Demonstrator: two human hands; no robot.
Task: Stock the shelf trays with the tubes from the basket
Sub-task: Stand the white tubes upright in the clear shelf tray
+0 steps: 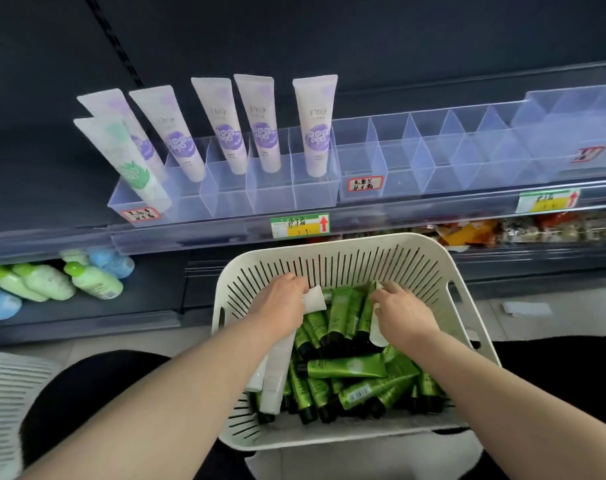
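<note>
My left hand (282,303) curls round a pale white plastic tube (316,299) at the far side of the cream slotted plastic basket (329,244). My right hand (401,313) reaches down among the glossy green tubes with black caps (346,367) heaped inside. I cannot tell whether it grips one. On the shelf above, white tubes with purple labels (263,123) stand in the left clear plastic divided tray (270,194).

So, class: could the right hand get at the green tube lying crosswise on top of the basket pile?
Probably yes: the crosswise green tube lies uncovered on top, near the right hand.
</note>
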